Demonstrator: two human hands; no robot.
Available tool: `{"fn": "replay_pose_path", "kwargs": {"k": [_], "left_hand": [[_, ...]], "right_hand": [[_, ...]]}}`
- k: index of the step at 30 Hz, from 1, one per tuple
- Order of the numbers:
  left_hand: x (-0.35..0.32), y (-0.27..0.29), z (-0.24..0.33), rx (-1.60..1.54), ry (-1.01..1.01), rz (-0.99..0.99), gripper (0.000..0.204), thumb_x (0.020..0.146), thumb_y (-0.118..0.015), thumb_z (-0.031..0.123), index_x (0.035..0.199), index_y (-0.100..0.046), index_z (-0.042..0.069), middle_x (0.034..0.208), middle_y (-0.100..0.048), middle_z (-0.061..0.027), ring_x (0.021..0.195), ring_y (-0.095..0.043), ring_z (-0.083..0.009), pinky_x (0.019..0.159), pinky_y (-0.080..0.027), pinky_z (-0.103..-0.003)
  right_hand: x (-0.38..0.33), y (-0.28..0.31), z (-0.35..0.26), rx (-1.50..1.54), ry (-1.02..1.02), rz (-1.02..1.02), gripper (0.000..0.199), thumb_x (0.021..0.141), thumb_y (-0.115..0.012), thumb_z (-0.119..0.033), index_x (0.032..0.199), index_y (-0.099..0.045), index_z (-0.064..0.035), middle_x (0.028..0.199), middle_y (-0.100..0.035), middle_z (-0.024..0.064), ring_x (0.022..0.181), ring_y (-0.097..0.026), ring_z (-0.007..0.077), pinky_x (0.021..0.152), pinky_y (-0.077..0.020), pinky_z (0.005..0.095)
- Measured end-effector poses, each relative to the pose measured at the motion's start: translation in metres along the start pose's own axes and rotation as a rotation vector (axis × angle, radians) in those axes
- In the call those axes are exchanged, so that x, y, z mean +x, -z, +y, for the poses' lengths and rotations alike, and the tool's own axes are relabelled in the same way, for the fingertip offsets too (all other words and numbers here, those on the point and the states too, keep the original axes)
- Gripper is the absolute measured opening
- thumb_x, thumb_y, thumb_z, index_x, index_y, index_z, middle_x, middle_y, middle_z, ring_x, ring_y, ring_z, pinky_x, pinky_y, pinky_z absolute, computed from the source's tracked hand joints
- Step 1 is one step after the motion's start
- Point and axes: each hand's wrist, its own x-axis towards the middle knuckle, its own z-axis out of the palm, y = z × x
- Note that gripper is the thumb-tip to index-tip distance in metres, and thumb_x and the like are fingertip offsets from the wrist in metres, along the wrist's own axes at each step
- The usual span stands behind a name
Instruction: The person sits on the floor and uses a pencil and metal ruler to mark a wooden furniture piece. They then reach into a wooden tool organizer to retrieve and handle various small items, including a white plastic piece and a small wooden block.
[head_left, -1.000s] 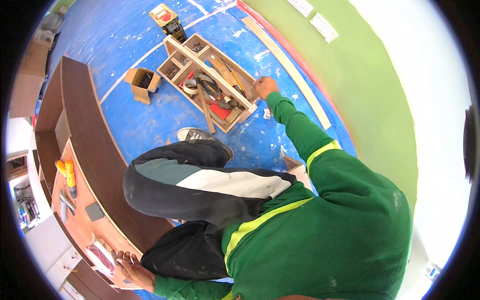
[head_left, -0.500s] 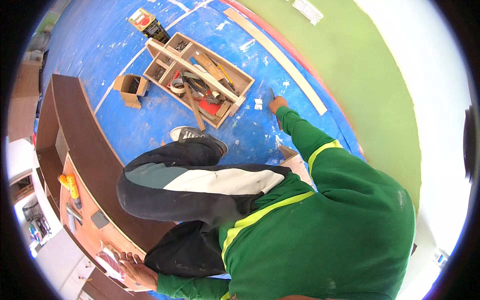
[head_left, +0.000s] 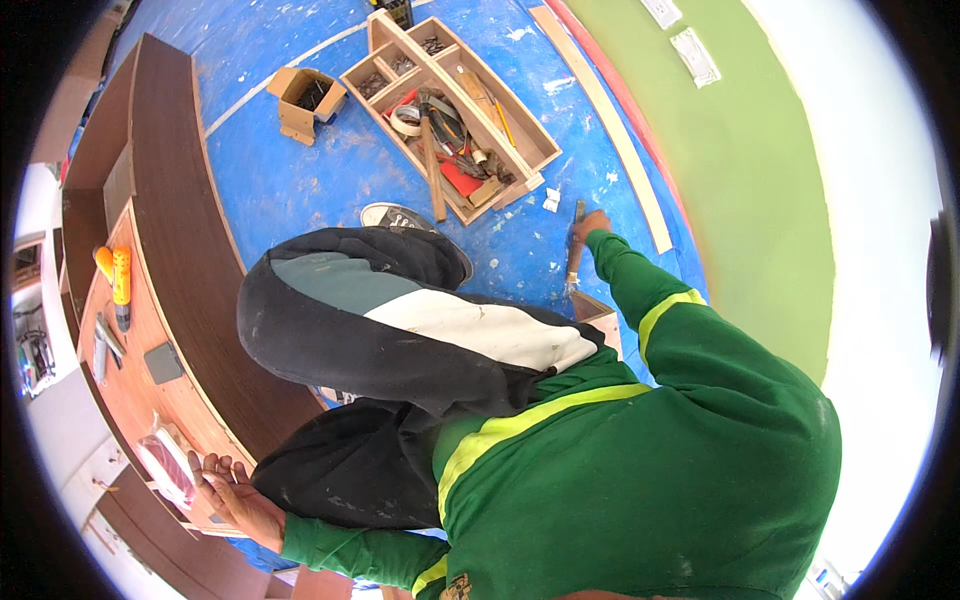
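My right hand is closed around a long, narrow tool with a greyish end and a brown length, just above the blue floor; I cannot make out its exact kind. Near it stands a wooden toolbox holding tape, a yellow pencil, pliers and a wooden-handled tool. My left hand is held palm up with the fingers apart and nothing in it. It is near a clear plastic pack on the wooden panel.
A yellow drill, a dark square piece and a metal tool lie on the panel at left. A small open carton stands left of the toolbox. A long wood strip lies beside the green wall.
The view has shifted, so the toolbox and carton appear farther up and right. My right hand still grips the narrow tool, which shows more fully now. My left hand is raised with fingers more upright.
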Motion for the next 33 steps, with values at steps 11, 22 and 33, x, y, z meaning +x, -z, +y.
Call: {"fn": "replay_pose_path", "kwargs": {"k": [11, 22, 33], "left_hand": [[-0.004, -0.001, 0.0, 0.067, -0.011, 0.052, 0.053, 0.114, -0.061, 0.031, 0.158, -0.051, 0.005, 0.125, -0.064, -0.007, 0.109, -0.06, -0.0139, 0.091, -0.05, -0.029], [-0.021, -0.011, 0.008, 0.17, -0.004, 0.084, 0.053, 0.112, -0.063, 0.033, 0.157, -0.053, 0.007, 0.123, -0.065, -0.0069, 0.109, -0.063, -0.0139, 0.093, -0.054, -0.029], [-0.019, -0.012, 0.006, 0.195, 0.007, 0.071, 0.055, 0.112, -0.063, 0.034, 0.159, -0.053, 0.007, 0.123, -0.065, -0.0071, 0.109, -0.064, -0.0137, 0.093, -0.055, -0.03]], "right_hand": [[0.084, 0.15, -0.143, 0.634, 0.475, 0.116, 0.063, 0.088, -0.083, -0.051, 0.117, -0.072, 0.0033, 0.085, -0.074, 0.0147, 0.065, -0.069, 0.0216, 0.059, -0.0573, 0.0373], [0.102, 0.131, -0.226, 0.324, 0.667, -0.127, 0.073, 0.086, -0.083, -0.06, 0.123, -0.076, 0.0027, 0.108, -0.078, 0.0265, 0.101, -0.075, 0.037, 0.095, -0.0578, 0.0433], [0.074, 0.166, -0.173, 0.289, 0.746, 0.38, 0.043, 0.107, -0.058, -0.034, 0.117, -0.064, 0.0079, 0.115, -0.067, 0.0376, 0.11, -0.065, 0.0566, 0.099, -0.0547, 0.0574]]}}
